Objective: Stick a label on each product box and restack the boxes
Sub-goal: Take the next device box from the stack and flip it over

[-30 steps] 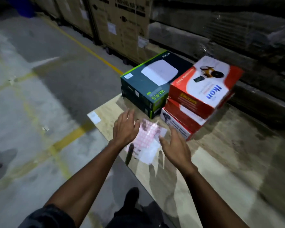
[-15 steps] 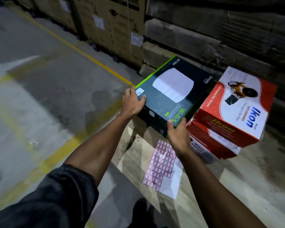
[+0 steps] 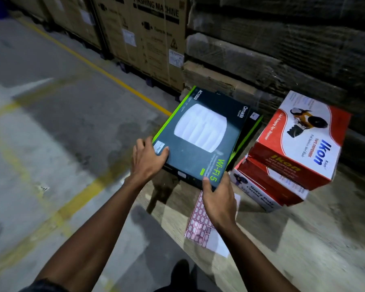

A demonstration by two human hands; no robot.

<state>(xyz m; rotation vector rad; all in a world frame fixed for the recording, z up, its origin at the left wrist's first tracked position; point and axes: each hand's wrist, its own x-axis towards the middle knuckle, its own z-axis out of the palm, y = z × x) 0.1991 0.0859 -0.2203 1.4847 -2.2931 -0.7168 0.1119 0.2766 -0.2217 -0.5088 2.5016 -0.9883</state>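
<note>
- Nearest me, the label sheet [image 3: 200, 226] lies flat on the wooden platform [image 3: 303, 239], partly under my right wrist. I'd keep it uncovered and within reach, since the next label has to come from it.
- My right hand [image 3: 218, 199] holds the near corner of the Wi-Fi 5 router box [image 3: 200, 140], thumb curled onto the top face by the printed lettering, with the fingers seemingly tucked below the edge.
- My left hand [image 3: 149, 159] grips the left near corner, thumb lying across the small white sticker [image 3: 159, 147] there, fingers wrapped down the side.
- The box is skewed off the matching dark box [image 3: 250, 127] beneath it and looks raised at my end. I judge this to be the lift-off step: raise it evenly with both hands so it doesn't drag the lower box.
- I'd set it down on bare platform beside the sheet, not on top of it.
- To the right, the red Ikon tape dispenser boxes [image 3: 299, 144] form a crooked stack with the top one tilted; swing clear of them.
- Beyond stand washing machine cartons [image 3: 148, 39].
</note>
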